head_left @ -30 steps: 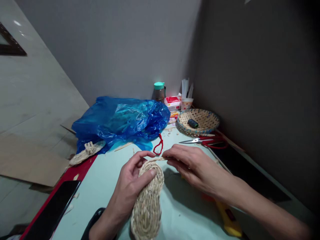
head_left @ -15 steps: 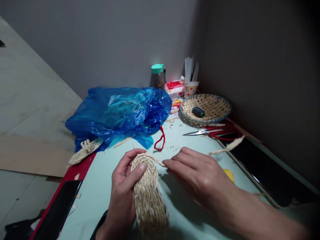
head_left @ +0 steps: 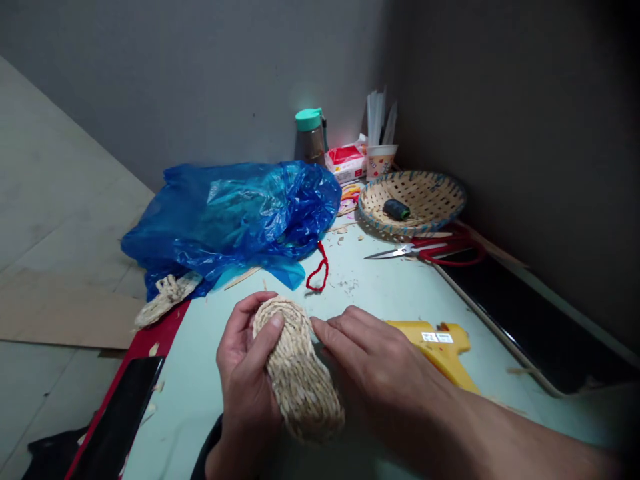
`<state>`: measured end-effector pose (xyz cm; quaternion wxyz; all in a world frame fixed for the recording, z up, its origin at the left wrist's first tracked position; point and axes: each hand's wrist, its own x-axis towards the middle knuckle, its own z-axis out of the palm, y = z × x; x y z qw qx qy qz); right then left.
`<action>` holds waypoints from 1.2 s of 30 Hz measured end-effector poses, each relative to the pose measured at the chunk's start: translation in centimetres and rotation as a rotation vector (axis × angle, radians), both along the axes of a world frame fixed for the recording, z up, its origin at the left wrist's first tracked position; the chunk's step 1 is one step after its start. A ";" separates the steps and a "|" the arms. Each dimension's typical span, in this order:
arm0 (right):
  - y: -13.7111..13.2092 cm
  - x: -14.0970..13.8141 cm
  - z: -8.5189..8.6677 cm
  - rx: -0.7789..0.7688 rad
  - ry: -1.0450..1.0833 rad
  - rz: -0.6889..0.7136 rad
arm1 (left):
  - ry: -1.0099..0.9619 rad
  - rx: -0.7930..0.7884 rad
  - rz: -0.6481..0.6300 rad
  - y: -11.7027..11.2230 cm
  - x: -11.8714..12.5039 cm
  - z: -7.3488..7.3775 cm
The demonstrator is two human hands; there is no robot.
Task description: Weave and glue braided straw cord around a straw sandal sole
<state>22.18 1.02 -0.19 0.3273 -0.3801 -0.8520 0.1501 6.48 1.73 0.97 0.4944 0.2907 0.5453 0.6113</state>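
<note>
Both hands on one woven sole (head_left: 295,363), which sits low centre over the pale table (head_left: 390,293). My left hand (head_left: 245,370) cups the sole from the left, thumb on top near the rounded far end, fingers curled round the edge, so it is clamped on the sole. My right hand (head_left: 373,357) lies against the sole's right edge, fingertips pressed at the rim near the far end; fingers are close together, and I cannot tell if they pinch a strand or just press. The sole is tilted, far end up, near end down toward my wrists.

Yellow glue gun (head_left: 440,350) lies on the table just beside the right hand, partly behind it. Red cord (head_left: 319,270) lies beyond the sole, near the blue bag (head_left: 235,220). Second woven piece (head_left: 165,299) lies at the bag's left corner, at the table's edge. Scissors (head_left: 425,249) with red handles lie far right, blades pointing left, just in front of the basket (head_left: 430,190). Dark spool (head_left: 397,209) sits in the basket. Behind it, against the wall: a jar (head_left: 310,137) with a green lid, a red and white pack (head_left: 345,162), a cup (head_left: 381,159) with pale sticks in it. Black slab (head_left: 117,427) lies bottom left on a red strip. Lighting is dim, right side dark.
</note>
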 end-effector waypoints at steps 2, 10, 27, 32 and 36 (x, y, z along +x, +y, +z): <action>-0.2 -0.2 0.2 -0.121 0.012 0.005 | -0.003 0.005 0.001 0.0 0.0 -0.1; -0.4 0.4 0.3 -0.250 -0.096 0.077 | 0.003 -0.003 0.013 0.3 0.0 0.0; 0.2 -0.1 1.9 -0.339 -0.071 0.138 | 0.002 0.032 0.043 0.1 -0.3 -0.5; -0.2 -0.6 2.9 -0.362 -0.029 0.127 | -0.047 0.091 0.070 0.3 -0.7 -0.2; -0.2 -1.5 3.9 -0.351 0.026 0.117 | -0.073 0.154 0.122 0.1 -1.4 0.5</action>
